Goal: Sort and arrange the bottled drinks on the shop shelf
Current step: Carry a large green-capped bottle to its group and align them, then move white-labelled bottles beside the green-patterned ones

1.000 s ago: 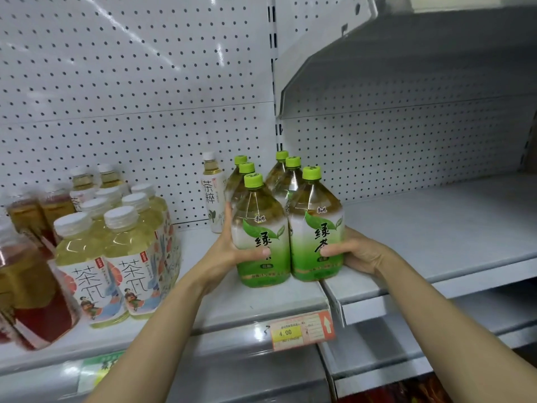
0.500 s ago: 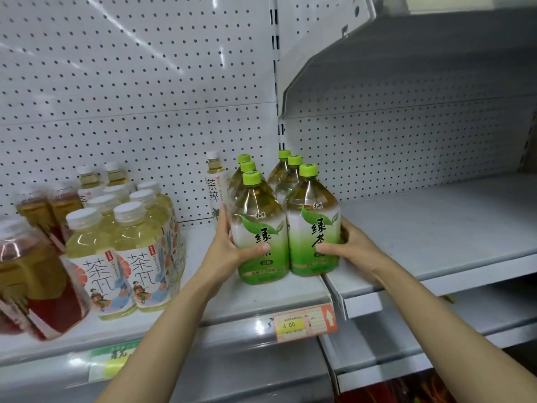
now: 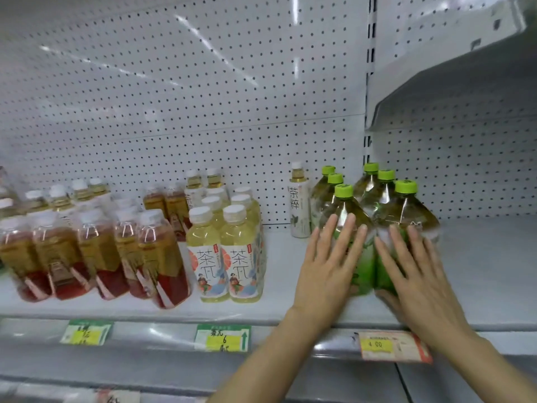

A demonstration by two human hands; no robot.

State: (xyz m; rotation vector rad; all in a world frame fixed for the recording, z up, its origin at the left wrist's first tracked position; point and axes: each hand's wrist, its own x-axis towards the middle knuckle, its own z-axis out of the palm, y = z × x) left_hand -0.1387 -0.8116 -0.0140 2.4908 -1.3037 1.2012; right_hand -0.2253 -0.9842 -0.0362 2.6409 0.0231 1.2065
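Head view, nearest first: left hand (image 3: 327, 274) and right hand (image 3: 418, 282) side by side, palms forward, fingers straight and spread, clenched on nothing. Laid flat against the fronts of the two foremost green-capped tea bottles (image 3: 374, 222), left fingers (image 3: 345, 231) on the left front bottle, right fingers (image 3: 406, 242) on the right one; right thumb apparently tucked low by that bottle's base, though blurred. Directly ahead of the fingertips, away from the body: two short rows of upright bottles, long axes vertical, caps stepping back toward the pegboard wall (image 3: 203, 112). Judged a square push straight back along the shelf (image 3: 279, 286), each hand equally near its own row, pressure wanted low on the bodies so the tall bottles slide and do not tip. Just left of the left fingers and further back, a slim white-capped bottle (image 3: 299, 210), close beside the left row. Well left of both hands, pale yellow tea bottles (image 3: 226, 257), then red-labelled amber bottles (image 3: 96, 257). Below the right wrist, a price tag (image 3: 389, 346) on the shelf edge.
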